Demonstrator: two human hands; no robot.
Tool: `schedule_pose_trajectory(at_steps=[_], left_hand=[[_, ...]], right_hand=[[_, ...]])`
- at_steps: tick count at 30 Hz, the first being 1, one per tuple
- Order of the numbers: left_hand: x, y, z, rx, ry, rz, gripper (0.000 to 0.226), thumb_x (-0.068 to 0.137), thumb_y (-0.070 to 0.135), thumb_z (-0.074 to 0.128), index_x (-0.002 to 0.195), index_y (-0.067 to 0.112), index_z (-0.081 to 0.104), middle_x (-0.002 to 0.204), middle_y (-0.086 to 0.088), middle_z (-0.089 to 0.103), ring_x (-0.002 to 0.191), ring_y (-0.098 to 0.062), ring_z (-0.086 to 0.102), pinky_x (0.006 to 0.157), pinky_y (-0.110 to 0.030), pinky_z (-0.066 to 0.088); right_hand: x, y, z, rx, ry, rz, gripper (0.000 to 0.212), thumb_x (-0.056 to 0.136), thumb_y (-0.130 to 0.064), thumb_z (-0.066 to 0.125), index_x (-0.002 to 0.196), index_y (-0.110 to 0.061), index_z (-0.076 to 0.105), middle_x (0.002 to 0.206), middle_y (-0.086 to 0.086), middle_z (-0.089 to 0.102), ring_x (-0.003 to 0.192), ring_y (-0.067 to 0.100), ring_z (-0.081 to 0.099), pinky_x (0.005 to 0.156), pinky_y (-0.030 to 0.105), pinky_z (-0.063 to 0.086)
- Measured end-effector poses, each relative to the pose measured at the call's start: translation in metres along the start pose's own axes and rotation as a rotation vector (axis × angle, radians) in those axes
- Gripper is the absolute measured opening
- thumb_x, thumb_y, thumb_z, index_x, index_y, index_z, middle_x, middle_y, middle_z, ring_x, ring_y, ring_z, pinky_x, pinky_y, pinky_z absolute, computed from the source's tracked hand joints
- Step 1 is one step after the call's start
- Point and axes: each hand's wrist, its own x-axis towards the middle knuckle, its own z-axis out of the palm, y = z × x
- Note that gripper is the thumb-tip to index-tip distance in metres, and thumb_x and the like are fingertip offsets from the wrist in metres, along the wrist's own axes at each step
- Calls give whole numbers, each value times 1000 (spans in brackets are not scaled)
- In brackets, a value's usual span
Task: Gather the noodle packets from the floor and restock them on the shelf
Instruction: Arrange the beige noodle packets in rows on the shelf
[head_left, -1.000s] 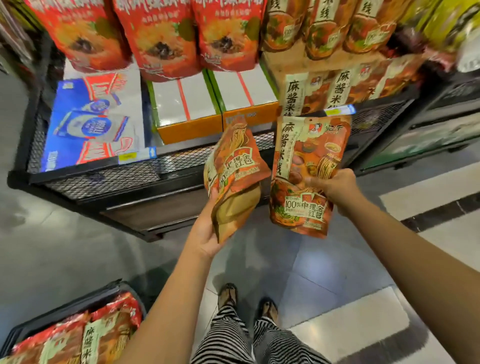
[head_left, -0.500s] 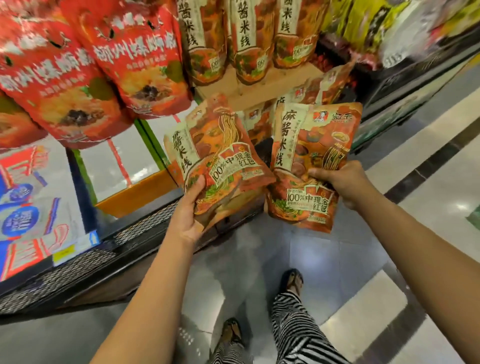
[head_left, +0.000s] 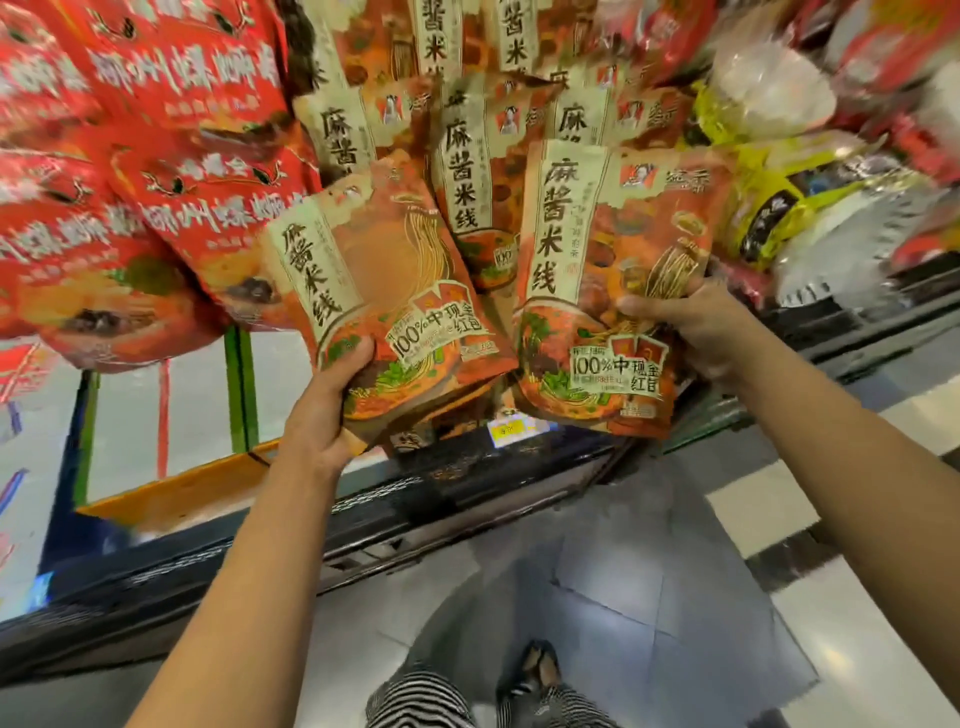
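It was crammed up there: orange packets (head_left: 462, 156) stood shoulder to shoulder straight ahead, red bags (head_left: 182, 197) crowded in on the left and yellow bags (head_left: 779, 208) on the right. Only open room was lower down, over the floor (head_left: 649, 571) in front of the black shelf edge (head_left: 441, 499).

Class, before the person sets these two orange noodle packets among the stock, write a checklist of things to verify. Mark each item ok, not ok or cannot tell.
1. Left hand grips the left packet by its lower corner: ok.
2. Right hand grips the right packet by its right edge: ok.
3. Both held packets face forward with the print the right way up: ok, though the left one tilts.
4. Held packets carry the same print as the shelved packets behind them: ok.
5. Free room among the shelved packets: cannot tell, the held ones hide it.
6. Held packets kept apart from the red packets: ok.
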Motion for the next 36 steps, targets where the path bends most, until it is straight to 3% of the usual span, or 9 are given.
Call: schedule_pose_trajectory(at_steps=[7,12,15,17,20,23,27,33,36], left_hand=[[45,29,-2,190,-18,77,50,82,9,56,131,3,55,101,-10,76,91,-23,74,69,-36,60],[91,47,-4,231,-6,117,47,74,10,70,120,5,61,98,-9,76,88,-25,74,68,-38,61],[121,50,-7,275,33,64,91,40,27,99,120,2,64,109,-17,73,94,-30,72,70,-40,60],[141,48,-11,316,59,93,101,36,32,101,125,3,63,119,-19,68,103,-33,69,77,-42,59],[163,39,-18,323,79,106,71,63,15,86,128,7,60,123,-16,68,109,-31,67,81,-41,60],[179,25,-31,379,114,85,69,69,5,80,134,5,57,126,-16,66,110,-33,67,80,-41,60],[190,22,-36,492,255,99,38,80,-1,74,116,9,67,93,1,77,75,-17,74,54,-25,56],[198,46,-30,738,368,194,32,70,-1,83,91,19,70,71,18,73,63,0,69,56,-19,53],[196,41,-28,753,391,241,32,72,-4,81,95,15,69,80,14,73,64,0,70,55,-19,55]], right_hand=[[58,-35,-2,-2,-40,-69,11,85,0,69,93,-7,68,77,0,76,69,17,73,58,27,58],[84,-48,8,-63,5,-142,19,78,-4,73,95,-9,66,75,-6,75,68,9,72,59,21,57],[102,-51,11,-88,22,-128,36,71,-10,76,104,-5,63,81,-4,75,71,8,72,61,22,58],[114,-46,9,-130,55,-128,21,79,-3,75,96,-9,64,84,-4,75,72,8,72,66,24,60],[132,-25,3,-202,83,-105,17,81,-2,74,84,-17,67,75,-9,75,73,7,72,71,27,59],[147,0,-5,-265,62,-31,12,81,-8,77,86,-17,71,85,-6,74,76,7,72,73,25,56],[167,14,-10,-254,16,2,19,81,-3,74,85,-21,69,79,-15,73,69,-6,68,64,13,52],[195,4,-24,-310,-143,-11,34,79,0,76,110,-9,67,105,-3,71,91,0,69,84,21,55],[201,3,-30,-289,-188,-21,41,78,3,75,114,-13,62,109,-4,70,92,0,69,77,16,56]])
